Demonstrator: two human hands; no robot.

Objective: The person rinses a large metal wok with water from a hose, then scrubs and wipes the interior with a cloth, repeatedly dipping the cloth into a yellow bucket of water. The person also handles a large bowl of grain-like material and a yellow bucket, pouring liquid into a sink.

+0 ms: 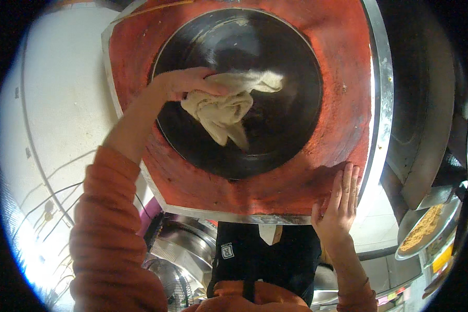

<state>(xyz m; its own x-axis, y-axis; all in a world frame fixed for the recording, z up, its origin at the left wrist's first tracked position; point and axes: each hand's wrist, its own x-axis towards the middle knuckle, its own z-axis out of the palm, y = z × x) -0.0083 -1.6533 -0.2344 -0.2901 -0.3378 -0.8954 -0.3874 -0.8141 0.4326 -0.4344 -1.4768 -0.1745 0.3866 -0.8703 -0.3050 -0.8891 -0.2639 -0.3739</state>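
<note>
My left hand (191,84) grips a crumpled cream cloth (222,107) against a round black griddle plate (284,128). Folds and two pointed corners of the cloth hang toward me, and another end spreads to the right. A red, worn surround (343,97) with a metal edge frames the plate. At its near right corner, my right hand (337,206) rests flat with the thumb apart, holding nothing. Some of the plate lies hidden under the cloth and my left hand.
A metal bowl (421,230) holding yellowish crumbs stands at the lower right. Large dark metal equipment (417,97) runs along the right. Below the left edge are a wire-guarded fan (169,280) and a steel pot (191,234). Thin cables (54,195) hang by the white wall (70,78).
</note>
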